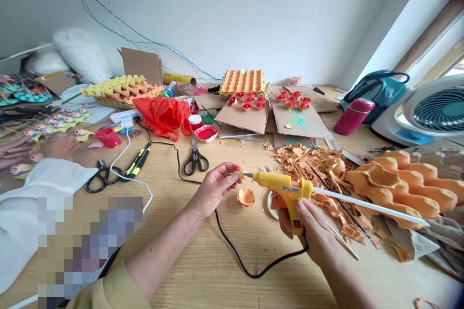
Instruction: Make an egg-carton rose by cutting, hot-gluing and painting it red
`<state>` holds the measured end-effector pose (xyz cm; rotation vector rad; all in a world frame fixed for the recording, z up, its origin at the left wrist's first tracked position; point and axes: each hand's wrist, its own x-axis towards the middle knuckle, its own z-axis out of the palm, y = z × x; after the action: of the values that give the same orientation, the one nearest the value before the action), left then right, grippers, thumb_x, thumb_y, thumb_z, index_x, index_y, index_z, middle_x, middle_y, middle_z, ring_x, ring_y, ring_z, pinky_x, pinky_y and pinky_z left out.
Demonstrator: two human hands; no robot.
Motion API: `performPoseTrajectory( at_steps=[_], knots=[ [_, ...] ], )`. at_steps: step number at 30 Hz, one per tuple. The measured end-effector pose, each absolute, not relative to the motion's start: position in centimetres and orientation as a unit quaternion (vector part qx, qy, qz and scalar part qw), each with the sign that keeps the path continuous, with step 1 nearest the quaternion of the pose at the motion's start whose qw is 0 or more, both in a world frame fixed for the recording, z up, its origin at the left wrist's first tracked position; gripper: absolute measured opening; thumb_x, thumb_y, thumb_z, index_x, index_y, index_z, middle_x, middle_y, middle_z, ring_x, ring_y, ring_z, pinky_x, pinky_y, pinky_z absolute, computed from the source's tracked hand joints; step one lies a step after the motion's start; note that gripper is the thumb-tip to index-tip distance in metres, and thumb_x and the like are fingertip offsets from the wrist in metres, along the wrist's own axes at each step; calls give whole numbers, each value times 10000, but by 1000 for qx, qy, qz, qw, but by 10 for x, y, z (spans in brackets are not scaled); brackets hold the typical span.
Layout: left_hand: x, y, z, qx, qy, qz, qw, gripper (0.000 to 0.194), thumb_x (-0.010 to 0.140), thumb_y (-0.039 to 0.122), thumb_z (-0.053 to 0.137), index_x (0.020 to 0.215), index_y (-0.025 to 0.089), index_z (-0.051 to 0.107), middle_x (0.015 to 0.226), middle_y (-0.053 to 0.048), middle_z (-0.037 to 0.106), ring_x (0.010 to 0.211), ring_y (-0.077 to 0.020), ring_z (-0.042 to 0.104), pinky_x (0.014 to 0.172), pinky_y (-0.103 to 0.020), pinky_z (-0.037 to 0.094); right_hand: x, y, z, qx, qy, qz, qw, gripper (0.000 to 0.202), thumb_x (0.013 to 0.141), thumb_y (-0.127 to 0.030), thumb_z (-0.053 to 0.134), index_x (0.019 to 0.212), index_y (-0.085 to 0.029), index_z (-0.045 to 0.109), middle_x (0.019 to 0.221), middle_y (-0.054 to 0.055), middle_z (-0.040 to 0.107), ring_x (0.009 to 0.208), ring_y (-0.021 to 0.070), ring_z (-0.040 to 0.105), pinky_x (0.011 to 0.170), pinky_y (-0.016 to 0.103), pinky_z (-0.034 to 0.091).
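Observation:
My right hand (pixel 308 222) is wrapped round the handle of a yellow hot glue gun (pixel 281 184), with a long white glue stick (pixel 369 206) sticking out of its back. The gun's nozzle points left, at a small orange egg-carton piece (pixel 238 174) pinched in my left hand (pixel 219 186). Whether the nozzle touches the piece I cannot tell. Just below, an orange flower-shaped cup (pixel 246 197) of egg-carton petals sits on the wooden table. The gun's black cord (pixel 246 270) loops across the table under my left wrist.
Torn carton scraps (pixel 304 164) and orange egg trays (pixel 409 183) crowd the right. Red flowers stand on cardboard (pixel 246 118) at the back. Black scissors (pixel 195 159), a red paint dish (pixel 206 133) and a utility knife (pixel 137 161) lie to the left. A co-worker's white sleeve (pixel 54 178) reaches in there.

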<state>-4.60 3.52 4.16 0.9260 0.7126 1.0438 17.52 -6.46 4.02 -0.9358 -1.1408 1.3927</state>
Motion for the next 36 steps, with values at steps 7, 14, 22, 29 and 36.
performPoseTrajectory(
  at_steps=[7, 14, 22, 29, 36],
  knots=[
    [-46, 35, 43, 414, 325, 474, 705, 324, 708, 289, 872, 972, 177, 721, 864, 2, 707, 767, -82, 629, 724, -190, 484, 176, -66, 39, -413, -485, 573, 515, 463, 947, -627, 511, 939, -185, 650, 651, -6, 492, 547, 130, 401, 513, 276, 321],
    [-47, 36, 43, 405, 325, 481, 706, 351, 672, 289, 898, 959, 179, 727, 852, 14, 704, 750, -70, 620, 714, -177, 478, 179, -67, 34, -419, -504, 561, 505, 444, 982, -596, 471, 964, -190, 650, 615, -8, 498, 550, 137, 408, 536, 293, 291],
    [-47, 36, 43, 409, 323, 489, 699, 348, 673, 295, 901, 951, 173, 728, 853, 8, 710, 747, -73, 623, 698, -175, 476, 180, -66, 28, -401, -514, 564, 507, 414, 1018, -546, 433, 994, -186, 635, 657, -15, 476, 562, 116, 397, 542, 290, 273],
    [-47, 35, 44, 408, 319, 492, 699, 340, 677, 295, 904, 942, 171, 732, 854, 8, 718, 739, -68, 632, 687, -167, 480, 180, -67, 30, -427, -529, 540, 496, 410, 1026, -538, 424, 966, -185, 622, 620, -18, 476, 561, 117, 398, 527, 279, 274],
    [-48, 36, 43, 394, 314, 498, 706, 348, 665, 297, 915, 935, 172, 735, 885, 5, 732, 722, -58, 635, 678, -161, 493, 181, -67, 29, -440, -537, 528, 490, 421, 1018, -558, 429, 951, -190, 622, 624, -14, 488, 562, 120, 401, 531, 279, 301]
  ],
)
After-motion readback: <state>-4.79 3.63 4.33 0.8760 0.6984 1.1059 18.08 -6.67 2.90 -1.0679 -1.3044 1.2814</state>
